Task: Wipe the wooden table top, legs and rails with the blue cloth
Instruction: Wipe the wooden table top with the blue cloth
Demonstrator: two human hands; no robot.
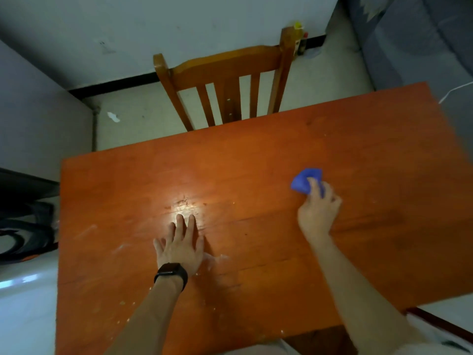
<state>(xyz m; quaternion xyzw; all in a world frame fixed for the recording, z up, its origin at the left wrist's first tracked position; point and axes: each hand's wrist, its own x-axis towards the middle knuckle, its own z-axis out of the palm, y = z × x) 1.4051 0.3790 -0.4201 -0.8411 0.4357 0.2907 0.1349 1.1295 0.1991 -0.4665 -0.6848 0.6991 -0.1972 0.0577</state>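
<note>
The orange-brown wooden table top (pixel 256 155) fills most of the view, with pale smears and crumbs on its left and near parts. My left hand (pixel 180 245), a black watch on its wrist, lies flat on the top with straight fingers. To the right, my right hand (pixel 318 208) holds the bunched blue cloth (pixel 304 181) against the table surface, fingers curled over it. The cloth sticks out beyond my fingertips. The table's legs and rails are hidden under the top.
A wooden chair (pixel 225 80) stands tucked in at the table's far edge, before a pale wall. Grey upholstery (pixel 414 42) fills the upper right. A dark object (pixel 25 221) sits off the table's left edge. Bottles (pixel 300 39) stand by the wall.
</note>
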